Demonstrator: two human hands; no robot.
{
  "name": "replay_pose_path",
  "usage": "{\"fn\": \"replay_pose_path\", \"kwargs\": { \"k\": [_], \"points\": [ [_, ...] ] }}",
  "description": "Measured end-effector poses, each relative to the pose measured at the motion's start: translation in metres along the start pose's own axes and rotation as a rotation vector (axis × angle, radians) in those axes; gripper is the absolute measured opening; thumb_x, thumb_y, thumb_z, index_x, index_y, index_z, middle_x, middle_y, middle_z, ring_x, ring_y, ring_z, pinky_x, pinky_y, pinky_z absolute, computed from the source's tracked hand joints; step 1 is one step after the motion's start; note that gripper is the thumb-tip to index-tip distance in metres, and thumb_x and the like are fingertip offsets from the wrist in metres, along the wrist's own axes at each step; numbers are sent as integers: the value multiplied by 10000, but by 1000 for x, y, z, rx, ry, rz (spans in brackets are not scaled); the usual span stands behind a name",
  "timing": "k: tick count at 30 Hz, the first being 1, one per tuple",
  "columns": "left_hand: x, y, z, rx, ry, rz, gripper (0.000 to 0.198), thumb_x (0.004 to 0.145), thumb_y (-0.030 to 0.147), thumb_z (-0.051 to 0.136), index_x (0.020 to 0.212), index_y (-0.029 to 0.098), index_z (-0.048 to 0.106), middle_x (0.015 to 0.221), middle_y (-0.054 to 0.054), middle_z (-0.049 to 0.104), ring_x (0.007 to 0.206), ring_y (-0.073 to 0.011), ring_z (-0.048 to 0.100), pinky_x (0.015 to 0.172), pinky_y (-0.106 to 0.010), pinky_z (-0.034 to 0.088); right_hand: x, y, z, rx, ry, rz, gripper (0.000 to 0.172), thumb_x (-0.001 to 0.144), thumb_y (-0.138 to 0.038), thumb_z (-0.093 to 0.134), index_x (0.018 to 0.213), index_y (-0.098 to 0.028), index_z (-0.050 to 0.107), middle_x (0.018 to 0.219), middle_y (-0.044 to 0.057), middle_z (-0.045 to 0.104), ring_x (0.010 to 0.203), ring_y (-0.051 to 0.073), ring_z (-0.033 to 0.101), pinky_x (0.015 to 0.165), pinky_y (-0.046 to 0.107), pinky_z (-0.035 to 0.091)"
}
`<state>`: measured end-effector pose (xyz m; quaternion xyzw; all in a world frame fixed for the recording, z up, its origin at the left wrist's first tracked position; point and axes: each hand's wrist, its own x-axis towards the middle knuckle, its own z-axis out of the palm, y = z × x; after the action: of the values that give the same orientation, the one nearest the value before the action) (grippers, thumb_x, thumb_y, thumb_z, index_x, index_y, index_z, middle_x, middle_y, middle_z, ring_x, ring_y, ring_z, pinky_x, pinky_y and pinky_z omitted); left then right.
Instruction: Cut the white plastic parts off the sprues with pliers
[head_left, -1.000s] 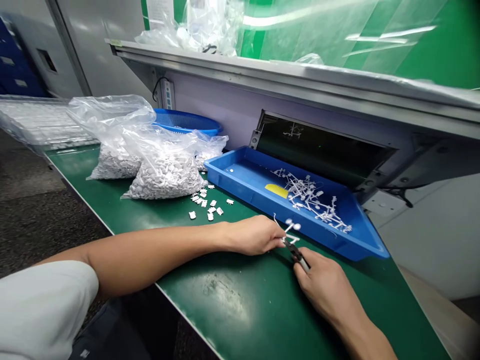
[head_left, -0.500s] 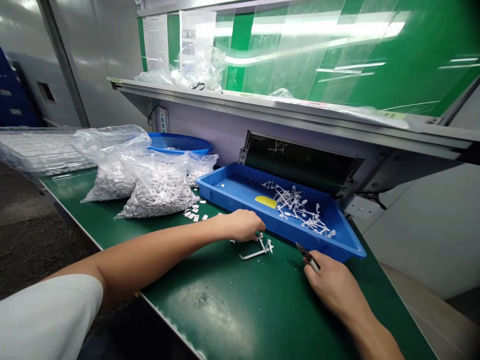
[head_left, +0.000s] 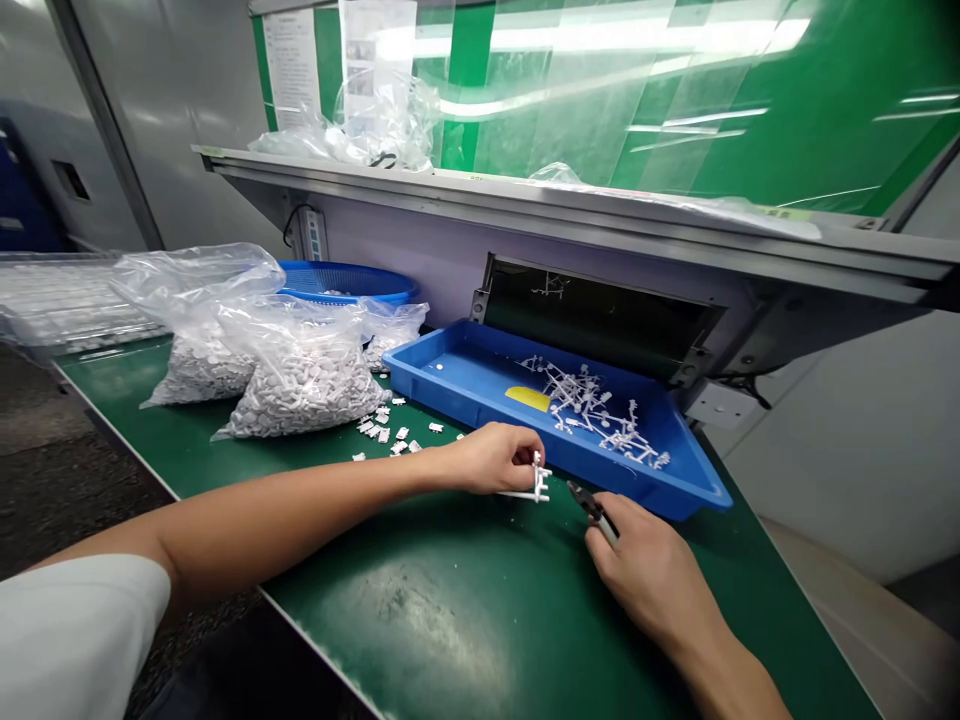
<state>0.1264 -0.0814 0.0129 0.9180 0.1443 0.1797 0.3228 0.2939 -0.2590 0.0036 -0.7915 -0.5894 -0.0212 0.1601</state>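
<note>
My left hand (head_left: 495,458) pinches a white plastic sprue runner (head_left: 538,486) over the green bench mat (head_left: 465,590), just in front of the blue tray. My right hand (head_left: 645,565) grips a pair of small black-handled side cutters (head_left: 592,512), with their jaws a little to the right of the runner and apart from it. Several cut white plastic parts (head_left: 382,430) lie on the mat beyond my left forearm. More white runners (head_left: 592,405) lie in the shallow blue plastic tray (head_left: 450,365).
Two clear plastic bags of white parts (head_left: 300,385) sit at the left of the bench, with a blue basket (head_left: 345,282) behind them. A stack of clear trays lies further left. A metal shelf with plastic bags runs above the bench, and a power strip is mounted beneath it.
My left hand has picked the runner up from the mat and holds it. My right hand with the cutters has stayed near the tray's front corner. The view has shifted slightly.
</note>
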Motion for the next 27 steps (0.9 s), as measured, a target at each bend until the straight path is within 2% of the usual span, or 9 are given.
{"fn": "replay_pose_path", "kwargs": {
  "k": [2,5,10,13,15,19,22,27],
  "points": [
    [-9,4,4,-205,34,-39,215,818,254,567,980,151,665,780,3,652,656,-108,567,566,-165,401,-2,-7,0,-9,38,-28,137,871,-253,441,903,-265,574,885,-11,624,806,182,571,615,274,349],
    [-19,12,5,-406,-3,-42,272,876,271,523,1048,132,683,776,-9,639,634,-95,551,569,-161,413,-3,-11,2,-44,59,-38,154,855,-244,447,923,-274,582,900,-13,627,831,187,575,623,283,365],
    [-24,13,-12,-523,-192,-25,365,901,364,572,1202,181,663,922,-45,660,643,-100,592,563,-164,451,-4,-9,6,-47,110,-81,203,858,-272,443,1000,-292,587,964,-8,636,880,195,590,657,298,402],
    [-22,4,-17,-664,-322,-93,414,857,379,653,1231,202,646,872,-37,671,638,-101,608,589,-175,490,-3,-9,7,-52,122,-90,215,856,-281,448,1022,-306,583,983,-17,639,892,195,595,673,304,416],
    [-19,-2,-15,-786,-289,-129,424,801,371,724,1176,182,667,816,-31,671,639,-108,618,599,-190,511,-3,-9,7,-51,124,-93,215,849,-285,455,1023,-308,579,979,-23,640,892,195,596,680,306,421],
    [-15,-5,-8,-970,-134,-124,366,706,341,811,983,125,708,803,-46,670,632,-113,618,555,-209,528,-4,-13,7,-32,111,-68,171,834,-310,482,972,-301,583,898,-36,637,821,182,597,639,295,422],
    [-15,1,-2,-1043,-126,-169,348,687,332,827,936,113,722,760,-41,663,617,-101,607,564,-225,549,-4,-14,7,-12,102,-66,195,836,-317,484,997,-308,594,920,-39,647,813,177,605,628,285,431],
    [-19,8,11,-1242,-139,-209,376,692,319,833,986,114,720,841,-64,689,717,-124,658,667,-259,583,-3,-11,11,-20,126,-120,256,855,-312,476,1080,-316,599,1026,-29,663,879,180,635,647,270,458]
  ]
}}
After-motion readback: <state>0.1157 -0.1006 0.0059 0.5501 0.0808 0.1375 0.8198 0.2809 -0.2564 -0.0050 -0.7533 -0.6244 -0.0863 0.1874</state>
